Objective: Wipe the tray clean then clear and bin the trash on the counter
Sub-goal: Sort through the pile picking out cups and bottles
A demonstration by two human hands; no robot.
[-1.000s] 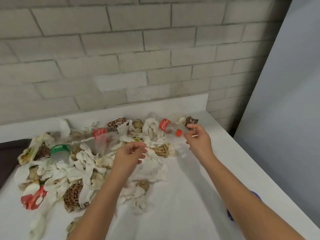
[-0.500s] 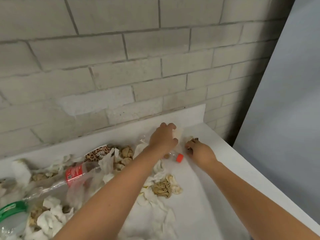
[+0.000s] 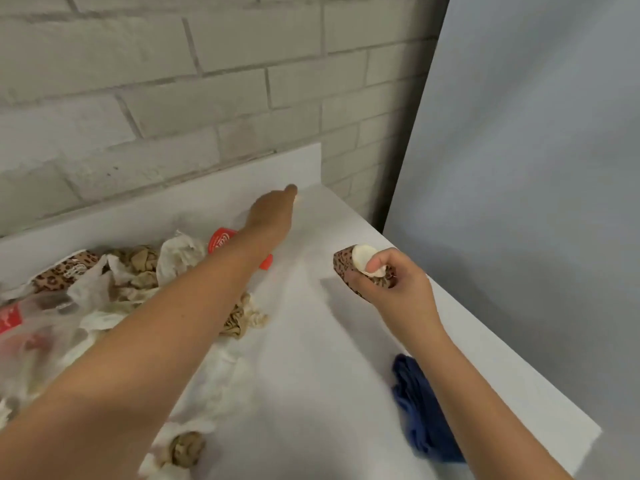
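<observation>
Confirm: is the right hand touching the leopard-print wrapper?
Touching. The head view shows the right hand curled round the leopard-print wrapper, with its thumb pressing a pale round piece against it.

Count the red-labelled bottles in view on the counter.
2. One bottle lies mid-counter, partly behind the left arm; a second bottle lies at the left edge among tissues. Others may be hidden under the litter.
</observation>
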